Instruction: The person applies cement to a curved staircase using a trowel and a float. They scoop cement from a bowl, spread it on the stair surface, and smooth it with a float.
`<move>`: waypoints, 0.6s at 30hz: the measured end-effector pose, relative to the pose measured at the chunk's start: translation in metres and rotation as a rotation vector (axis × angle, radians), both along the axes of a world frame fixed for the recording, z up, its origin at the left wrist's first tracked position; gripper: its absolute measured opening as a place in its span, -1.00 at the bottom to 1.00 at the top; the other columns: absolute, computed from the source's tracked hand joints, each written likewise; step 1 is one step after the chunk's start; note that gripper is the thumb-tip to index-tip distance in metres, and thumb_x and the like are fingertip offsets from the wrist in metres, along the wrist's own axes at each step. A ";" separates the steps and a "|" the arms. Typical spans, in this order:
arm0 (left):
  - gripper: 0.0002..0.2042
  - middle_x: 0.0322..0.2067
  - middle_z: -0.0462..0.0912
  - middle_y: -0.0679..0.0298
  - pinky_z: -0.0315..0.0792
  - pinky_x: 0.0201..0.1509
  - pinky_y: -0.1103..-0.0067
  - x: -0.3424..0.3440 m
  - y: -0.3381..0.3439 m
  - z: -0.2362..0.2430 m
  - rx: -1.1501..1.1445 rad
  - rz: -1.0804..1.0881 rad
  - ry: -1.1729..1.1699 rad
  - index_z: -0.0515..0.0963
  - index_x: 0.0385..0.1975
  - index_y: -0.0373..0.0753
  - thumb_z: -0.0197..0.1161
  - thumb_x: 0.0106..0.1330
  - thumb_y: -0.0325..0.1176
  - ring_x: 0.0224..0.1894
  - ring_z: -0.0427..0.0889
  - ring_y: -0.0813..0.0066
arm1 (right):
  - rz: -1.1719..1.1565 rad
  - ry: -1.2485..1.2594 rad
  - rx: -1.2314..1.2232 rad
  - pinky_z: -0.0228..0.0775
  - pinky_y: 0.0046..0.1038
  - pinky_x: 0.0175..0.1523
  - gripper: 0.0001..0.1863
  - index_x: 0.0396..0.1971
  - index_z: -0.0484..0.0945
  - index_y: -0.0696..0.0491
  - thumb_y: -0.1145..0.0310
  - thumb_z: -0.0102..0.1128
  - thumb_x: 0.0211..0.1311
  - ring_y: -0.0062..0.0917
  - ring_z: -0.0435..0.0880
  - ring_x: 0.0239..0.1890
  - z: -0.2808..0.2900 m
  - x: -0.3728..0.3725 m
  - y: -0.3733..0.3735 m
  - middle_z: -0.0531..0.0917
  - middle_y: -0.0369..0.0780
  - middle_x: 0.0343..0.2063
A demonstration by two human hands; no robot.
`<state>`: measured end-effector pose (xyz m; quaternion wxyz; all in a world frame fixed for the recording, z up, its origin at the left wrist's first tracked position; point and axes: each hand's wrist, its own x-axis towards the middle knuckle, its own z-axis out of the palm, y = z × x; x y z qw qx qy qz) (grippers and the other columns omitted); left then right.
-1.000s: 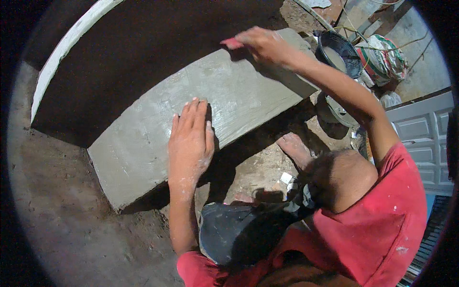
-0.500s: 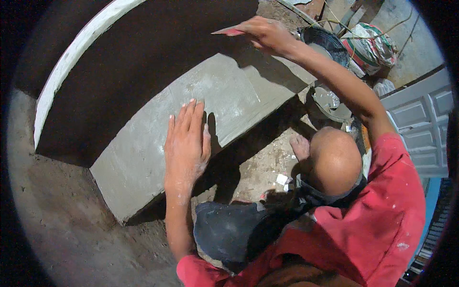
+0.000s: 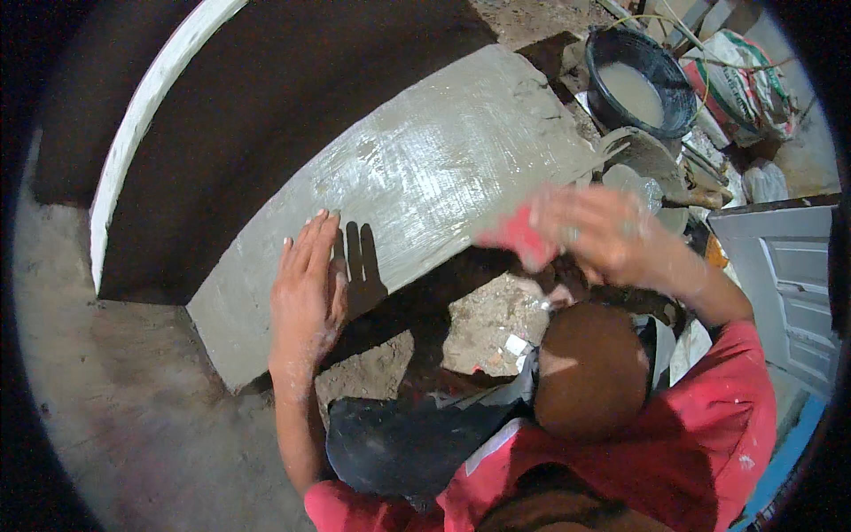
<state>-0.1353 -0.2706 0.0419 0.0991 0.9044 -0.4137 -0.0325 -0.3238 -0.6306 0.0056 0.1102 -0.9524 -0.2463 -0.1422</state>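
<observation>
Left hand (image 3: pixel 308 288) outstretched over grey slab (image 3: pixel 403 182); right hand (image 3: pixel 612 235), blurred, closed around pink tool (image 3: pixel 519 238) by near edge (image 3: pixel 428 269); broad wet surface (image 3: pixel 470 124) beyond.

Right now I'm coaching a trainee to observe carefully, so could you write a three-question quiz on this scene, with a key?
1. Which hand holds the blurred, pinkish-red piece?
2. What is in the round black plastic tub? A: red bricks. B: cloudy greyish liquid. C: green leaves.
3. True or false: the left hand is partly over the wide, glossy grey slab.

Key: 1, the right hand; 2, B; 3, true.
</observation>
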 end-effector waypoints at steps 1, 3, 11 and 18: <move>-0.36 0.44 0.39 0.03 0.15 0.62 0.12 0.000 -0.010 0.006 0.036 -0.004 0.006 0.32 0.46 -0.20 0.18 0.31 -0.57 0.48 0.36 0.03 | -0.066 -0.103 0.046 0.65 -0.20 0.16 -0.41 0.12 0.59 0.16 0.49 0.38 -0.04 -0.16 0.71 0.14 -0.002 0.013 -0.011 0.69 -0.08 0.11; -0.37 0.44 0.40 0.03 0.17 0.61 0.14 0.003 -0.032 0.016 0.080 -0.044 0.003 0.32 0.46 -0.20 0.18 0.32 -0.57 0.48 0.37 0.05 | -0.214 -0.165 0.059 0.62 -0.17 0.19 -0.40 0.14 0.59 0.15 0.53 0.36 -0.05 -0.11 0.68 0.18 -0.011 0.058 -0.031 0.67 -0.07 0.13; -0.43 0.40 0.46 0.03 0.22 0.58 0.13 -0.004 -0.076 0.014 0.152 -0.186 -0.055 0.36 0.42 -0.20 0.18 0.36 -0.53 0.45 0.42 0.04 | -0.187 -0.267 0.012 0.66 -0.21 0.03 -0.54 0.04 0.65 0.10 0.42 0.30 0.06 -0.19 0.70 0.09 -0.039 0.052 -0.020 0.71 -0.13 0.01; -0.40 0.41 0.45 0.03 0.22 0.57 0.11 -0.013 -0.074 0.009 0.062 -0.137 0.026 0.35 0.45 -0.16 0.16 0.36 -0.55 0.45 0.42 0.01 | -0.279 -0.126 0.243 0.59 -0.12 0.23 -0.43 0.09 0.65 0.18 0.62 0.32 -0.07 -0.07 0.72 0.11 0.009 -0.035 -0.057 0.73 -0.05 0.05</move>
